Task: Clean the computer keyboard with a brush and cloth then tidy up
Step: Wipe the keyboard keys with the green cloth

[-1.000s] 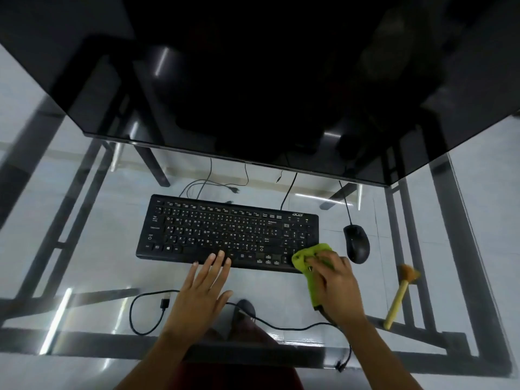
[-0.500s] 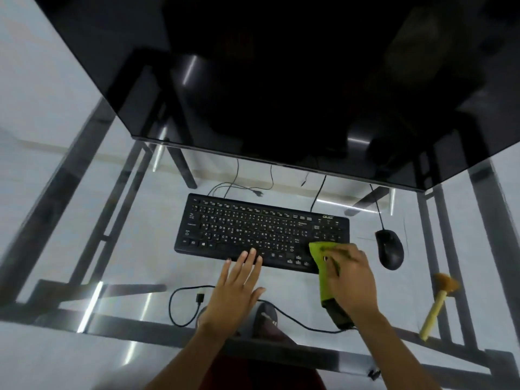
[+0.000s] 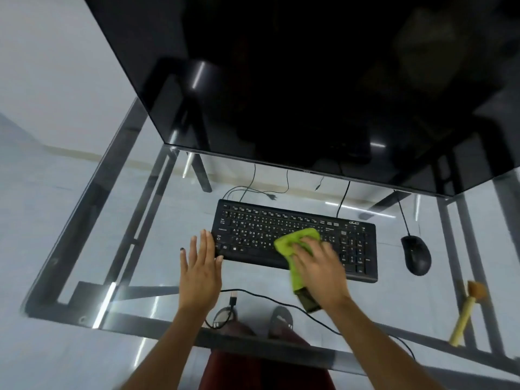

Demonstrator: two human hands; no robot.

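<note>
Wiping step: the right hand (image 3: 318, 266) presses the green cloth (image 3: 298, 242) on the keyboard (image 3: 351, 243) mid-keys, fingers bunching it (grip blurred). The left hand (image 3: 201, 263), fingers straight, steadies the keyboard's 9 o'clock end. Next, I judge, sweep toward 3 o'clock. The brush (image 3: 467, 311) lies at 4 o'clock, the mouse (image 3: 416, 256) at 3; a cable (image 3: 270, 298) trails at 6.
</note>
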